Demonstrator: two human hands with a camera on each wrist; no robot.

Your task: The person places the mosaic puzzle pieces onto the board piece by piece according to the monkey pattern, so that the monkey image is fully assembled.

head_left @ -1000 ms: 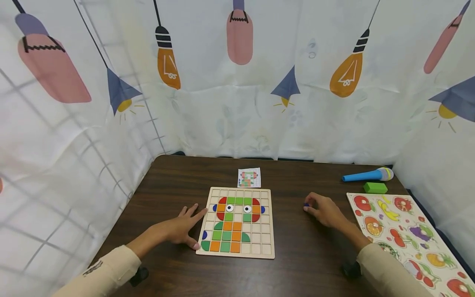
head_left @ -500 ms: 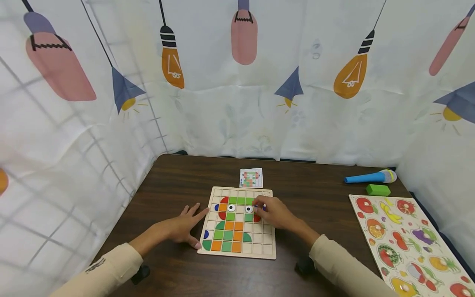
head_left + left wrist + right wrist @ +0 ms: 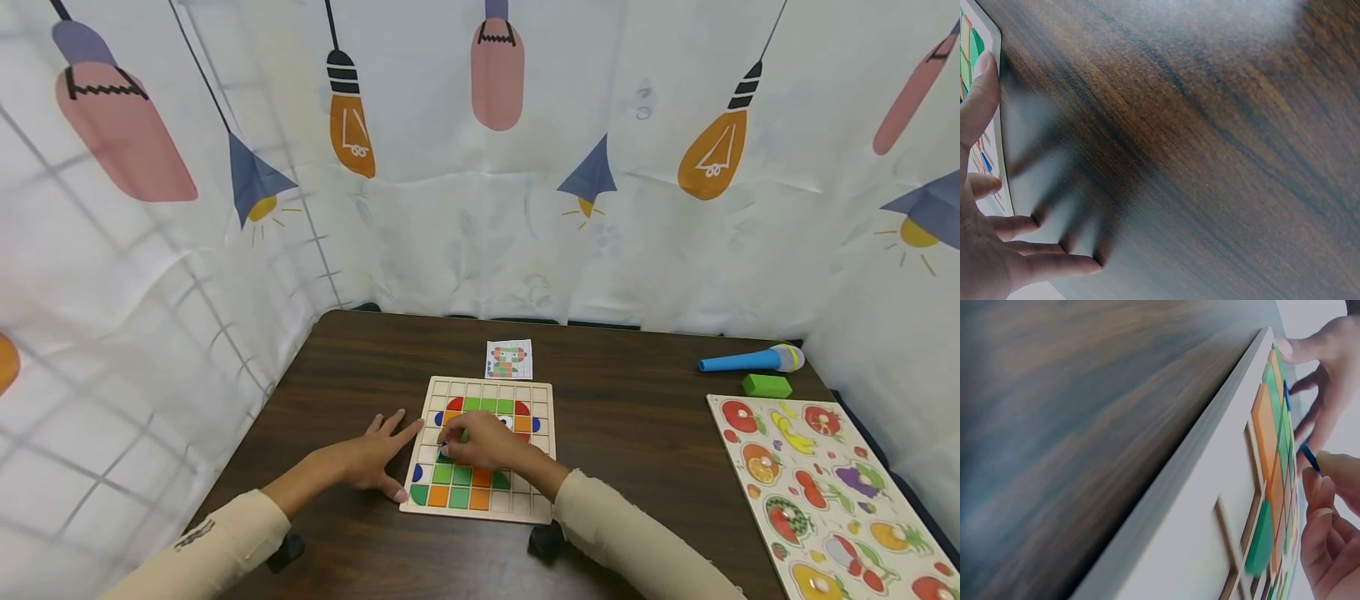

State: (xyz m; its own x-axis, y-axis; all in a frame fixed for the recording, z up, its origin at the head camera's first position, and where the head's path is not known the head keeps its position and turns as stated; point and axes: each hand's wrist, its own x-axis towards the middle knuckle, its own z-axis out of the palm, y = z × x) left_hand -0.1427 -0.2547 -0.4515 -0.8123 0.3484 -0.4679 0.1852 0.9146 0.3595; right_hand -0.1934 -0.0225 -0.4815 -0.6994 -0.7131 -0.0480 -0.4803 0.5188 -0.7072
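A wooden grid board (image 3: 532, 507) lies on the dark table, filled in part with red, green, orange and blue tiles. My left hand (image 3: 365, 460) is spread at its left side, the thumb on the near left corner and a fingertip at the edge. In the left wrist view the fingers (image 3: 1054, 265) look straight. Over the middle of the board, my right hand (image 3: 483, 440) pinches a small blue tile (image 3: 1310, 457) between thumb and fingertips, as the right wrist view shows. That hand hides some of the tiles, including an eye tile.
Behind the board lies a small pattern card (image 3: 508, 360). To the right are a toy microphone (image 3: 738, 361), a green block (image 3: 767, 386) and a large board with fruit pictures (image 3: 825, 450). A printed curtain (image 3: 450, 233) hangs behind and beside the table.
My right hand has come left from the bare table on the right, carrying the blue tile, across the board to its middle left. My left hand has stayed at the board's edge.
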